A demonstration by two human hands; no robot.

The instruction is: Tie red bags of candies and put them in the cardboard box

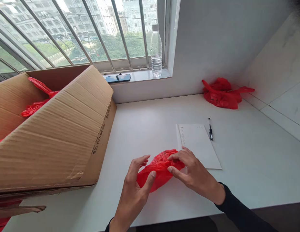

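A crumpled red plastic bag (157, 172) lies near the front of the white table. My left hand (135, 188) is curved around the bag's left end, its thumb across the front and its fingers behind. At the bag's right end, my right hand (193, 172) has the thin plastic between thumb and forefinger, while its other fingers are loosely bent. What the bag contains, if anything, is hidden. Just behind my right hand lies a white notepad (198, 138) with small print along its top and left side. A black pen (210, 130) rests to the right of it.
On the left stands a large open cardboard box (60, 138) with red plastic bags (36, 108) inside. Another red bag (222, 95) sits in the back right corner by the wall. The windowsill holds a water bottle (156, 51) and a phone (118, 78).
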